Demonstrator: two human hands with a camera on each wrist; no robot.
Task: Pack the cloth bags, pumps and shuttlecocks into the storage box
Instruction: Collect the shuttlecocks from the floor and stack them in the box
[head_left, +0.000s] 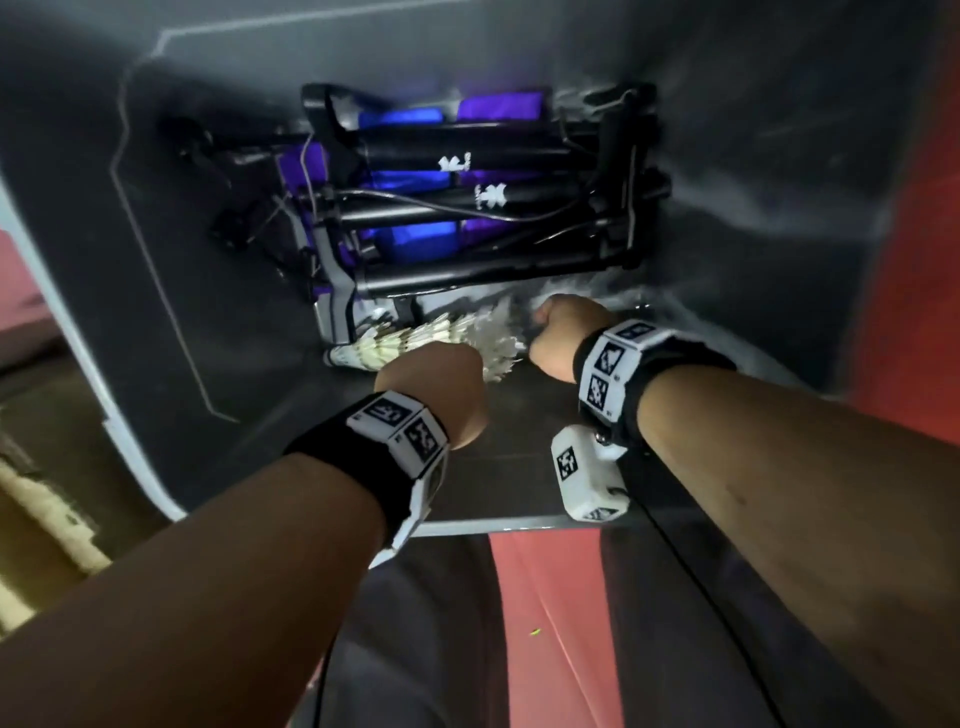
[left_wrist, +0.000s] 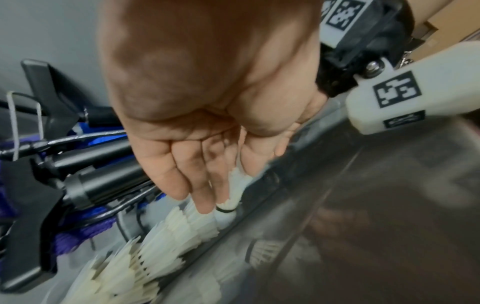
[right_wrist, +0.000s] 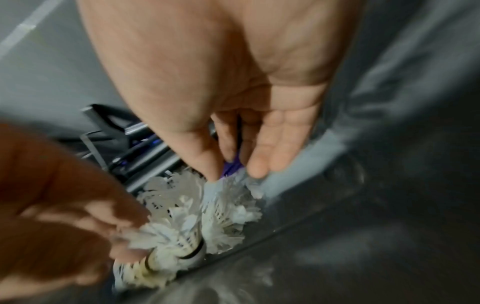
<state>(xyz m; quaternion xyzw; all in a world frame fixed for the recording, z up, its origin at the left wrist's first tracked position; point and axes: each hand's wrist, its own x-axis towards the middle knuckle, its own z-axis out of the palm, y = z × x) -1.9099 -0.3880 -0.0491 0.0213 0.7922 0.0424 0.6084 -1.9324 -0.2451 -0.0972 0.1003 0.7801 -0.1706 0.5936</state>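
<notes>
The grey storage box (head_left: 171, 312) holds black pumps (head_left: 467, 161) lying on blue and purple cloth bags (head_left: 415, 239). A row of nested white shuttlecocks (head_left: 415, 343) lies along the near wall on the box floor. My left hand (head_left: 431, 384) is low in the box. In the left wrist view the left hand (left_wrist: 228, 191) pinches one shuttlecock (left_wrist: 233, 185) between thumb and fingers, cork end down, at the end of the row. My right hand (head_left: 561, 332) is at the feather end. There the right hand (right_wrist: 233, 170) has thumb and fingertips on either side of a shuttlecock's skirt (right_wrist: 228, 197). The picture is blurred.
The box's near rim (head_left: 519, 522) lies just below my wrists and its tall walls close in on both sides. A red floor (head_left: 909, 208) lies outside on the right. My dark trousers (head_left: 415, 649) are below the box. A cardboard box (left_wrist: 454, 24) stands behind.
</notes>
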